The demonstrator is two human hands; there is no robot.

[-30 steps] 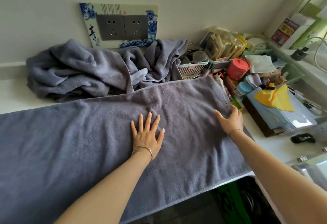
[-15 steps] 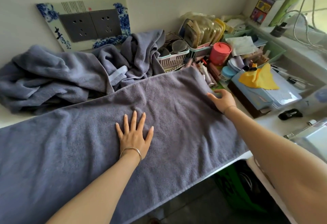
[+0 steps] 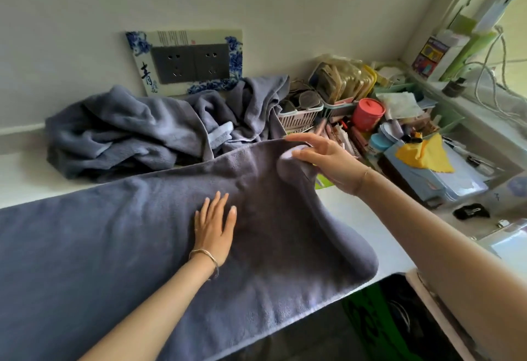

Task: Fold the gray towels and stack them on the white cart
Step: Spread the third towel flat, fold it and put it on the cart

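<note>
Head view, and my friend asked: "What were your hands doing there?"

"My left hand lay flat on the gray towel, fingers straight, pressing it down on the white surface. My right hand pinched the towel's end between thumb and fingers and held it lifted off the surface. The cloth rose in a hump from my left hand up to my right."

"And the rest of the towel?"

"It ran out flat to the left of my left hand and off the side of the view. Its near edge reached the front edge of the surface, on my side of both hands. Beyond my left hand, against the wall, a pile of unfolded gray towels lay heaped under the socket plate."

"What stood around your right hand?"

"Just behind it was a pink basket, and a little further back and to the right a red tub. To the right of my grip a yellow cloth lay among the clutter. A thin bracelet sat on my left wrist."
</note>
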